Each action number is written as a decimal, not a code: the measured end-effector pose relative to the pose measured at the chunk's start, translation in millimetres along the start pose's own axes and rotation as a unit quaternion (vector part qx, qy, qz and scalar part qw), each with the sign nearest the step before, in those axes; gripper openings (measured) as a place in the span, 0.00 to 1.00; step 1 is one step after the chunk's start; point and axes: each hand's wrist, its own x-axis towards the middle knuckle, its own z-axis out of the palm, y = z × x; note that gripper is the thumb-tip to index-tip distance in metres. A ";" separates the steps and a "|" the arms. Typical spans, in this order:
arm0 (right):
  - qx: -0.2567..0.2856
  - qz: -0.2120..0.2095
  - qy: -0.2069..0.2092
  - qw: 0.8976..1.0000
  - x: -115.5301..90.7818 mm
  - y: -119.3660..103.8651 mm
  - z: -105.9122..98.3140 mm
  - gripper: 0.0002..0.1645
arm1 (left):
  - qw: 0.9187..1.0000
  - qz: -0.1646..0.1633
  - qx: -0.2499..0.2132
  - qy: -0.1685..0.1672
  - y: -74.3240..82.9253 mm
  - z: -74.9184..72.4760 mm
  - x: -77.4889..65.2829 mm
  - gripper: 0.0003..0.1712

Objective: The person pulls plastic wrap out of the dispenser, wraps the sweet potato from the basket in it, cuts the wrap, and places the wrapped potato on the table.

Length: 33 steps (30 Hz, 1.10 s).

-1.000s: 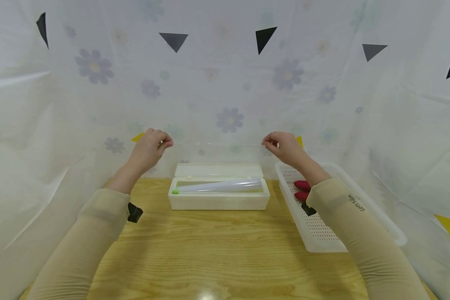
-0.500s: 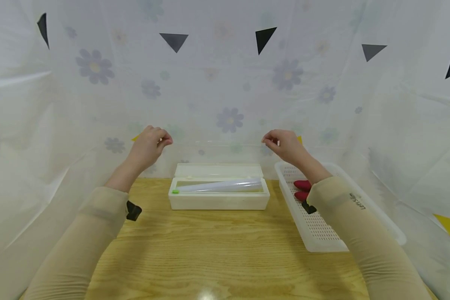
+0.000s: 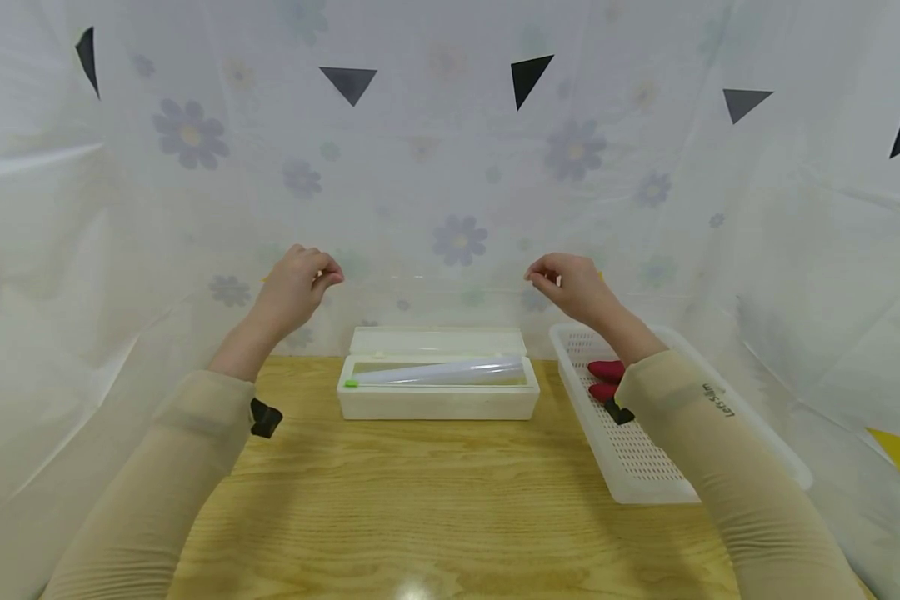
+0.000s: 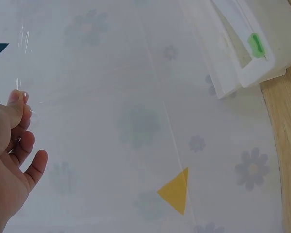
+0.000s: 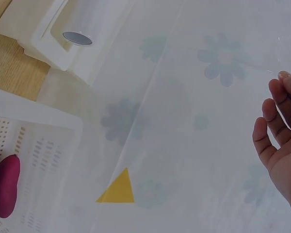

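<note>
My left hand pinches one end of a sheet of clear cling film, its thumb against the fingertips. The right hand pinches the other end at about the same height. The film itself barely shows: faint glints mark it by the fingertips in both wrist views and between the hands in the head view. Below them on the table stands a white cling film dispenser, lid raised at the back. Inside it lies a whitish roll. A green slide cutter sits at the left of its front edge.
At the right, partly under my forearm, stands a white perforated plastic basket with dark red, sweet-potato-like pieces in it. A flowered plastic curtain hangs behind and at both sides of the wooden table.
Both hands have risen slightly, still pinching the cling film about as far apart as before. The dispenser and basket have not moved.
</note>
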 end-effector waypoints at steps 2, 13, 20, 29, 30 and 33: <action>0.001 0.003 0.001 1.000 0.4 -0.4 -0.5 0.07 | 1.000 0.000 0.002 0.000 -0.1 -0.3 0.5 0.07; 0.006 0.004 0.012 1.000 2.0 -2.2 -4.5 0.07 | 1.000 0.000 0.009 0.006 -1.4 -2.8 3.0 0.07; 0.004 0.000 0.015 1.000 4.6 -3.6 -7.7 0.08 | 1.000 0.005 0.012 0.013 -2.3 -5.2 4.6 0.07; -0.004 -0.007 0.022 1.000 4.3 -4.3 -10.5 0.10 | 1.000 0.009 0.016 0.020 0.9 -9.4 5.8 0.07; -0.005 -0.008 0.023 1.000 4.3 -4.5 -10.8 0.10 | 1.000 0.010 0.017 0.021 1.1 -9.9 5.8 0.07; -0.005 -0.008 0.024 1.000 4.0 -6.3 -12.7 0.09 | 1.000 0.011 0.018 0.023 1.2 -10.9 6.2 0.07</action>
